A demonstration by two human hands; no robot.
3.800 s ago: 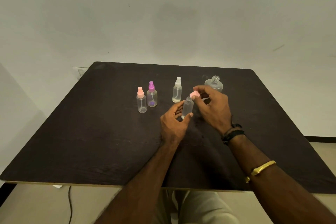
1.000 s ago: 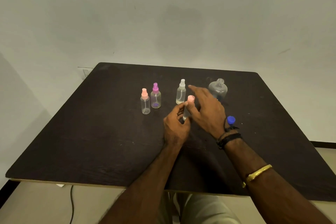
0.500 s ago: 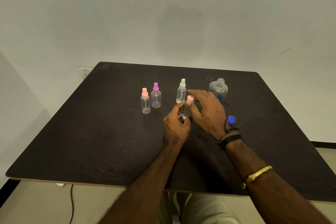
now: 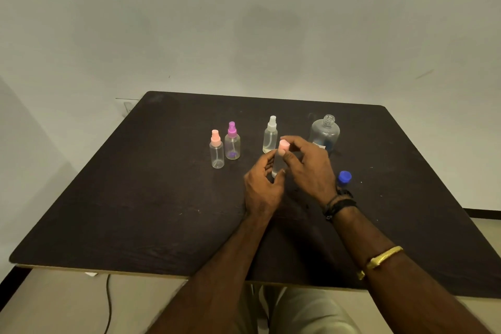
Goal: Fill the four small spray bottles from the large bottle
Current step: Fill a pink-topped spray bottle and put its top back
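At table centre: small clear spray bottle (image 4: 276, 164), upright, pink cap (image 4: 284, 145) (contents not discernible). Left hand (image 4: 261, 187) curled round its body; right hand (image 4: 309, 168) pinching the cap. Behind right: large bottle (image 4: 324, 133), uncapped.

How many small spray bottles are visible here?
4: peach-capped bottle and purple-capped bottle side by side, white-capped bottle farther right, and pink-capped bottle gripped by the left hand, right hand on its cap. None seems hidden.
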